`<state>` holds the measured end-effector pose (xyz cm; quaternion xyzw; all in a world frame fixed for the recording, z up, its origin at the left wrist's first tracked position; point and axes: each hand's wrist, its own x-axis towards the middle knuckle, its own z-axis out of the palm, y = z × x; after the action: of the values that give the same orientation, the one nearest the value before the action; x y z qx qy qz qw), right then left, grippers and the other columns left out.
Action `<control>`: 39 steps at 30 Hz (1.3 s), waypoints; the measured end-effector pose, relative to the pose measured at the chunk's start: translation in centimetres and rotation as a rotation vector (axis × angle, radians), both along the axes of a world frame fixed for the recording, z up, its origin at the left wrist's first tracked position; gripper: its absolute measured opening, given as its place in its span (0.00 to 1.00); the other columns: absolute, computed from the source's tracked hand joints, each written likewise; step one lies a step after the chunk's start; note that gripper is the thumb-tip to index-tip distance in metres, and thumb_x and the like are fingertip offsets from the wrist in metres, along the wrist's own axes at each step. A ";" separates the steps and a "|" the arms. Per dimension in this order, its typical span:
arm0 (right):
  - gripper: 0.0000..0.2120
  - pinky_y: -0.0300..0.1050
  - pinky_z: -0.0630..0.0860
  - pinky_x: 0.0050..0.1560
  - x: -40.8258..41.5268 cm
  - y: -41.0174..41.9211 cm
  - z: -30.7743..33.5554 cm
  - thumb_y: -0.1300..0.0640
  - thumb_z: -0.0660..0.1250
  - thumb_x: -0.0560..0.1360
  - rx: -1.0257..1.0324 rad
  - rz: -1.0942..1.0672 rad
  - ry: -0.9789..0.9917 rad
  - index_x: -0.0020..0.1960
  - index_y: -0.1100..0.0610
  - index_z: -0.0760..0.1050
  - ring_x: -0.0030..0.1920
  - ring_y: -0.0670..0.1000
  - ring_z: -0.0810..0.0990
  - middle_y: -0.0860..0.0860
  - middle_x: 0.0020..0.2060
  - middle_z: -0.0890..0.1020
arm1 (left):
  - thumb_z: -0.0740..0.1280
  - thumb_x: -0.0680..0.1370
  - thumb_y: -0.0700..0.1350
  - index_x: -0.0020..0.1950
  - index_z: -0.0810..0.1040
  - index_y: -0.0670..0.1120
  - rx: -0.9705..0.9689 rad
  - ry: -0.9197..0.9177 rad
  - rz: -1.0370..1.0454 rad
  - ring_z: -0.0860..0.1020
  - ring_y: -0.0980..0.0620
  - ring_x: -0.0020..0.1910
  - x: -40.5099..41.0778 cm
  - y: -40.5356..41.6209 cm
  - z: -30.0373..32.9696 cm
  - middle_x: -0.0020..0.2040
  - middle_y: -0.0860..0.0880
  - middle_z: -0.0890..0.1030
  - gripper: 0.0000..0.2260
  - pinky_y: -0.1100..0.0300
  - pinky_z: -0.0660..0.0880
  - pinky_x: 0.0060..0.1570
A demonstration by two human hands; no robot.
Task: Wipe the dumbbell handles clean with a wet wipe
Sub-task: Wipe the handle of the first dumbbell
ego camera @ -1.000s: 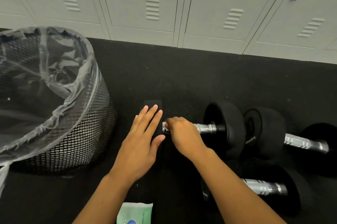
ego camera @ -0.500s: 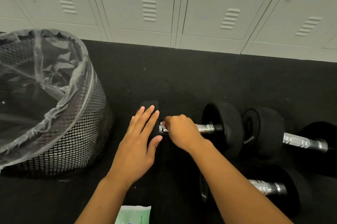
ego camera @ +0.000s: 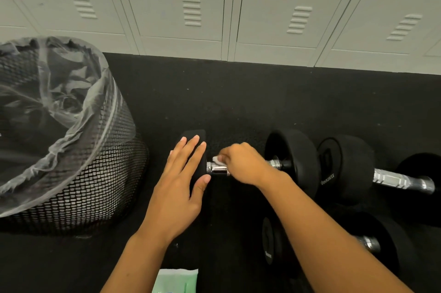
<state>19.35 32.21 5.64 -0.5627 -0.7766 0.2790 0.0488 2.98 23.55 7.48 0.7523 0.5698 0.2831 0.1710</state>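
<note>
Three dumbbells lie on the black floor right of the bin (ego camera: 71, 149). The left hand (ego camera: 177, 187) lies flat, fingers (ego camera: 191, 149) straight and close together, on the left weight of the nearest-the-bin dumbbell (ego camera: 292, 161). The right hand (ego camera: 245, 165) curls round its chrome handle (ego camera: 218, 170), fingers clamped on a white wipe (ego camera: 216, 159). A green wipe pack (ego camera: 176, 280) lies below the hands.

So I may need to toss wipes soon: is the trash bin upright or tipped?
Upright: the trash bin stands on its base, lined mouth facing up.
</note>
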 end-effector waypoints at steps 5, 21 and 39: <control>0.11 0.51 0.75 0.46 -0.9 -1.8 -0.4 0.55 0.58 0.78 0.092 0.022 0.062 0.53 0.54 0.78 0.47 0.57 0.79 0.56 0.45 0.82 | 0.56 0.77 0.53 0.74 0.57 0.52 -0.003 -0.006 0.006 0.46 0.59 0.74 0.0 -0.1 -0.1 0.75 0.59 0.53 0.25 0.55 0.51 0.70; 0.09 0.51 0.75 0.47 -1.4 -0.9 -0.5 0.56 0.60 0.77 0.092 0.051 0.009 0.53 0.54 0.78 0.48 0.58 0.78 0.57 0.45 0.81 | 0.55 0.78 0.54 0.74 0.58 0.53 0.002 -0.015 -0.001 0.46 0.58 0.74 0.0 0.1 -0.2 0.75 0.59 0.54 0.25 0.56 0.49 0.69; 0.14 0.51 0.72 0.59 -1.0 -4.4 -1.8 0.62 0.65 0.71 0.453 0.085 0.163 0.55 0.62 0.79 0.55 0.58 0.79 0.57 0.53 0.82 | 0.54 0.78 0.54 0.74 0.60 0.47 0.037 0.098 -0.058 0.50 0.54 0.75 -0.3 0.3 -0.1 0.76 0.53 0.56 0.25 0.58 0.47 0.72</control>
<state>18.35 27.78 3.79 -0.4797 -0.8359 0.1443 0.2244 2.72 23.86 7.36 0.7844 0.5500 0.2517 0.1370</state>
